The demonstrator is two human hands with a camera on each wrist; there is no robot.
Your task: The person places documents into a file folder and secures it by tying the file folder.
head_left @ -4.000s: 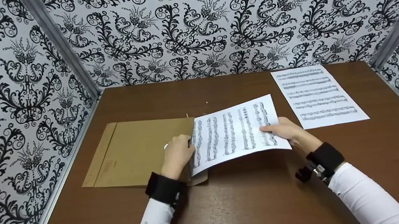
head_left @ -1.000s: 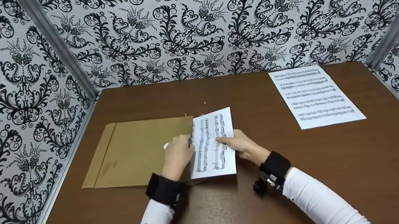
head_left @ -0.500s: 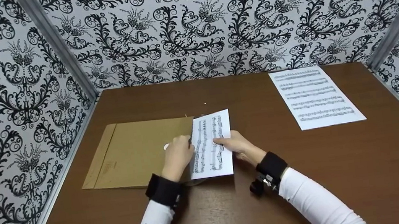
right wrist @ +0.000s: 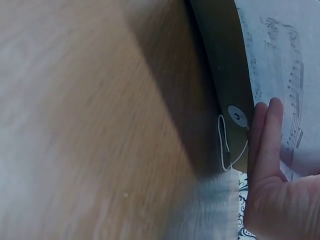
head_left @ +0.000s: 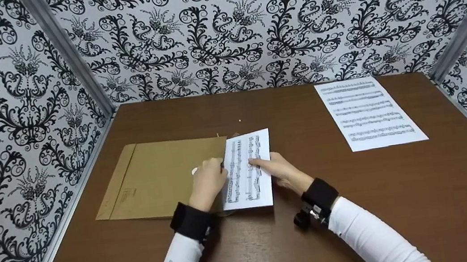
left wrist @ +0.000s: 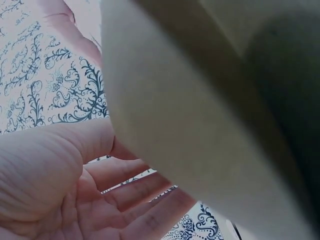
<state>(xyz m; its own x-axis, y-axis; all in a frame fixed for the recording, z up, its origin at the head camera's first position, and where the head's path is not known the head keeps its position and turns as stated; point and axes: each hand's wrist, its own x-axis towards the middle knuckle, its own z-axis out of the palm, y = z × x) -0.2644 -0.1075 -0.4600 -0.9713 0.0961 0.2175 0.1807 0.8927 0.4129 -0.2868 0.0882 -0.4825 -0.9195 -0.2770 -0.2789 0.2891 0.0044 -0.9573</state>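
Observation:
A brown envelope (head_left: pixel 163 176) lies on the table, its open end facing right. My left hand (head_left: pixel 209 184) grips the upper layer at that end, thumb on one side and fingers on the other; in the left wrist view the envelope (left wrist: pixel 165 110) covers the fingertips. A page of sheet music (head_left: pixel 242 195) sits partly inside the envelope, with a strip showing on the right. My right hand (head_left: pixel 284 171) pinches the page's outer edge, thumb on top and fingers beneath. The right wrist view shows a round closure disc (right wrist: pixel 237 115) and white string (right wrist: pixel 222 142) on the flap.
Another sheet of music (head_left: pixel 373 112) lies flat at the back right of the brown table (head_left: pixel 321 250). Patterned wall panels (head_left: pixel 220 33) stand behind the table and along its sides. A tiny light speck (head_left: pixel 240 120) lies behind the envelope.
Since four seconds ago, my right hand has moved left, and the page has slid much further into the envelope. Over the last second it has barely moved. My left hand keeps its place.

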